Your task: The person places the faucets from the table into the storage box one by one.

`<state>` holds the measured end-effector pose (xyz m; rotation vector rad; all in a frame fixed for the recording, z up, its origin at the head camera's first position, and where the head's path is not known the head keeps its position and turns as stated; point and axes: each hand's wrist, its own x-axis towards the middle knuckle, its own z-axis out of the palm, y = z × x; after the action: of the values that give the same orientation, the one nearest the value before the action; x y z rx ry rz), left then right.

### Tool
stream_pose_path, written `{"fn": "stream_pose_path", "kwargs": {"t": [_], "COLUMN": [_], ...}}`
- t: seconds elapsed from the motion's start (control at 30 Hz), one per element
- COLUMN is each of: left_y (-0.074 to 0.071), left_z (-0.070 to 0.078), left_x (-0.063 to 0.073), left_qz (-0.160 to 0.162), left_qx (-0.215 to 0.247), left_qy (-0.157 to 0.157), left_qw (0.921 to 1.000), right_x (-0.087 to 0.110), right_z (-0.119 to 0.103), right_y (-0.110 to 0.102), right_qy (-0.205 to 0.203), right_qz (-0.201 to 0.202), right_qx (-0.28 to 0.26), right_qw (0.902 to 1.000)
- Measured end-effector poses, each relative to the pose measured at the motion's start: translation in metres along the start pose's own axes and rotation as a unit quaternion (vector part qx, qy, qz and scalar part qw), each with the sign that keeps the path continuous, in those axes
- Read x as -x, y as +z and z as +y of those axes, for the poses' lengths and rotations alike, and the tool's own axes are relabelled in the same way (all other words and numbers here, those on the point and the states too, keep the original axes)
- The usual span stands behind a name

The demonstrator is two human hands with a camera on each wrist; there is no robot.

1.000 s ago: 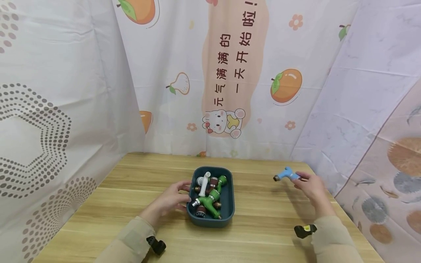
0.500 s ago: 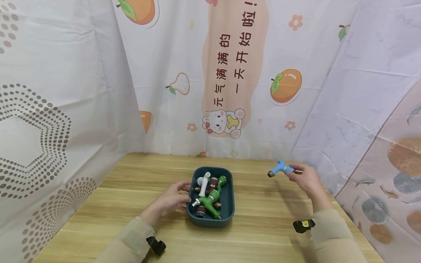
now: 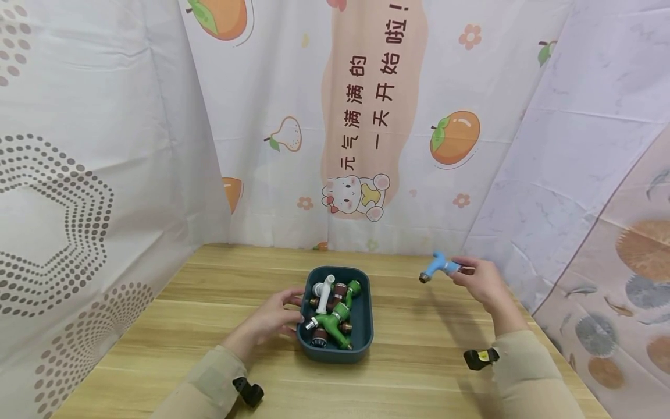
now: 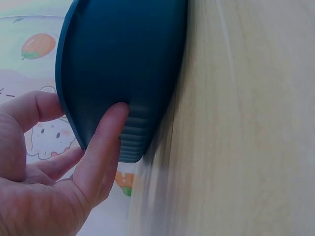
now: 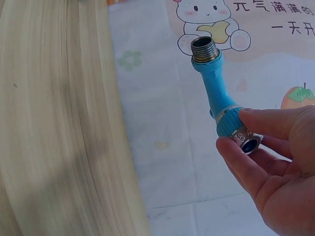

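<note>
My right hand (image 3: 481,283) pinches a light blue plastic tap (image 3: 438,266) between thumb and fingers, above the table's right side. In the right wrist view the tap's threaded metal inlet (image 5: 204,48) points up and away, and the fingertips sit at its silver end and ribbed collar. My left hand (image 3: 272,317) holds the left side of a dark teal tub (image 3: 370,314), fingertips at its rim and outer wall (image 4: 123,54). Inside the tub lie a green tap (image 3: 330,323), a white tap (image 3: 325,295) and brown tap parts (image 3: 340,290), partly overlapping.
The wooden table (image 3: 251,267) reaches back to a printed curtain (image 3: 282,192). More curtains hang at the left (image 3: 131,174) and right (image 3: 602,233), close beside the table edges. A black wrist camera (image 3: 478,359) is worn on the right sleeve.
My right hand has lifted the blue tap and carried it a little to the left and toward the back. The left hand and the tub have stayed in place.
</note>
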<state>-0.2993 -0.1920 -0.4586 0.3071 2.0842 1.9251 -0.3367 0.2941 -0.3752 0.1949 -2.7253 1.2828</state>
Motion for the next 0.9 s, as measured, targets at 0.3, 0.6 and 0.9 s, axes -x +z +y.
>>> {"fn": "stream_pose_path", "kwargs": {"t": [0.3,0.6,0.9], "left_y": [0.001,0.001,0.001], "left_z": [-0.004,-0.004,-0.003], "left_x": [-0.003,-0.003,-0.001], "left_qz": [0.004,0.007,0.005], "left_qx": [0.001,0.006,0.003], "left_qy": [0.0,-0.001,0.001], "left_qw": [1.0,1.0,1.0], "right_x": [-0.002,-0.005,-0.008], "right_z": [-0.008,-0.021,-0.034], "right_y": [0.005,0.014,0.023], "right_qy": [-0.028,-0.056,-0.078], "right_qz": [0.003,-0.009,-0.013], "right_qx": [0.034,0.028,0.039], "right_qw": [0.9991,0.998,0.9961]}}
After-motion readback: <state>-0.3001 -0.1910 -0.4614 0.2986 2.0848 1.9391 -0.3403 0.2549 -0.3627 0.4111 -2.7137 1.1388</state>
